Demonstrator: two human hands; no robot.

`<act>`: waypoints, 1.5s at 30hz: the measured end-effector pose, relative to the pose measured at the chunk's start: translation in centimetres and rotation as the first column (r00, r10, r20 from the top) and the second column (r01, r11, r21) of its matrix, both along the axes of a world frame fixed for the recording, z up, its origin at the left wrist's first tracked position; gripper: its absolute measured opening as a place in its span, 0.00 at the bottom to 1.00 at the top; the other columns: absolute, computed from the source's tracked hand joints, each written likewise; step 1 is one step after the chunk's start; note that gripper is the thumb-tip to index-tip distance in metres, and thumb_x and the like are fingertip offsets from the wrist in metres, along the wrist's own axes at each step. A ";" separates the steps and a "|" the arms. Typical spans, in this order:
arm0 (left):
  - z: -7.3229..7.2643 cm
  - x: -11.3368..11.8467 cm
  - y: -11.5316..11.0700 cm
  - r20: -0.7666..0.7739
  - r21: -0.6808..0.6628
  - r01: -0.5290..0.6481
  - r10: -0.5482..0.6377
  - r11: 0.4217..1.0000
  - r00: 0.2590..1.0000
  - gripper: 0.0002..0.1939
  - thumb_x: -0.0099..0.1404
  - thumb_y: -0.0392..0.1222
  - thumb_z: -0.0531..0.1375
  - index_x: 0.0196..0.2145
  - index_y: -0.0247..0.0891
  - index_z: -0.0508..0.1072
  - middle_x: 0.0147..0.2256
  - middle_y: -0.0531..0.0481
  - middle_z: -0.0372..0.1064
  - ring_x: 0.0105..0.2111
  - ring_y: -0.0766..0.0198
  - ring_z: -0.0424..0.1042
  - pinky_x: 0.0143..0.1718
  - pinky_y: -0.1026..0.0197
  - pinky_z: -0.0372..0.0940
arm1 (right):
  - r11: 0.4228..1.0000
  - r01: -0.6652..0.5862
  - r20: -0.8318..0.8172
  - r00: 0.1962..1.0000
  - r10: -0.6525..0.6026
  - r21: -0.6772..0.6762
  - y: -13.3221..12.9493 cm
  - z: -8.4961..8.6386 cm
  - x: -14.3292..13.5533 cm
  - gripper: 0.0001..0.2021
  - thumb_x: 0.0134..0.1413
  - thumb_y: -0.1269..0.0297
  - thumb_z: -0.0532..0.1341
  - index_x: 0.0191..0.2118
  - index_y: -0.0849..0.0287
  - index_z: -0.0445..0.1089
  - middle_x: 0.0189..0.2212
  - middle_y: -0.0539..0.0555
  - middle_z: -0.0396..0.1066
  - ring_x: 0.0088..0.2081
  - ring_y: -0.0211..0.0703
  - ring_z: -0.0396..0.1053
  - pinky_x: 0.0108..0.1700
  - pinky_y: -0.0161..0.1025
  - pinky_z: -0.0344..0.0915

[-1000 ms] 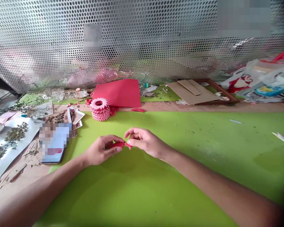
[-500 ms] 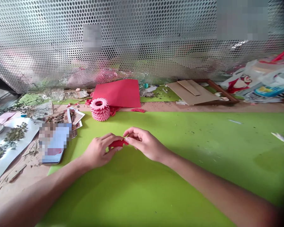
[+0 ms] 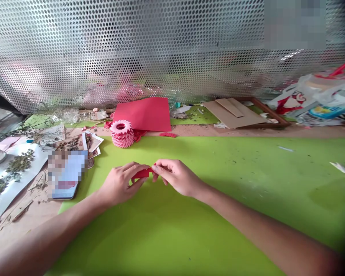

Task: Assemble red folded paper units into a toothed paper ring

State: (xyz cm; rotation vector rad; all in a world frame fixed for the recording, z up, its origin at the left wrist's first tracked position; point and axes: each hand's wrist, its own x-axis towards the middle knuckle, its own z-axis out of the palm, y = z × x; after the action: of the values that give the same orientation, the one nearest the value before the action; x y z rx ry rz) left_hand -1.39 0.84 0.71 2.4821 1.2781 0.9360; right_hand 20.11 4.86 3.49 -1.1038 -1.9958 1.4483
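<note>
While my left hand (image 3: 117,184) pinches: red paper piece (image 3: 142,174); operating remotely, I'd hold it level.
Right hand (image 3: 175,177): pinching its end; I'd press gently.

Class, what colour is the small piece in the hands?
The small piece is red, as the head view shows.

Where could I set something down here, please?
The green mat has room between the left hand, right hand and picture's bottom edge, and between the right forearm and cardboard, amid small scraps. The left is crowded with a phone and cards; the back with a pink paper ring and red sheet.
</note>
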 end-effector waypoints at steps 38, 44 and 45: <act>0.8 0.3 -0.6 -0.059 0.048 0.092 -0.090 0.995 0.994 0.12 0.68 0.37 0.57 0.47 0.38 0.73 0.37 0.48 0.78 0.32 0.64 0.77 0.32 0.64 0.69 | 0.952 -0.254 0.030 0.965 0.262 -0.170 1.0 0.6 0.7 0.22 0.57 0.43 0.62 0.31 0.61 0.72 0.28 0.53 0.76 0.24 0.37 0.64 0.26 0.34 0.57; 0.8 0.2 -0.7 -0.066 0.046 0.091 -0.088 0.995 0.994 0.11 0.68 0.38 0.56 0.47 0.37 0.73 0.38 0.48 0.79 0.32 0.63 0.78 0.32 0.63 0.69 | 0.947 -0.250 0.014 0.966 0.258 -0.203 0.9 0.2 0.5 0.23 0.56 0.42 0.62 0.31 0.61 0.72 0.27 0.53 0.76 0.24 0.37 0.64 0.28 0.35 0.59; 0.8 0.2 -0.7 -0.071 0.043 0.092 -0.089 0.995 0.993 0.12 0.68 0.38 0.56 0.48 0.37 0.73 0.38 0.47 0.79 0.33 0.63 0.78 0.32 0.63 0.69 | 0.945 -0.251 0.011 0.966 0.259 -0.208 0.9 0.2 0.5 0.23 0.56 0.42 0.62 0.31 0.61 0.72 0.27 0.53 0.76 0.24 0.37 0.64 0.28 0.36 0.60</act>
State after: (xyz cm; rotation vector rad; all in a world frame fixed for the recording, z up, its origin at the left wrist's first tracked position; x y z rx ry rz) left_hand -1.16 0.18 1.52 2.6053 1.1647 0.8756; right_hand 20.63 5.74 3.67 -0.9866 -2.1164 1.8125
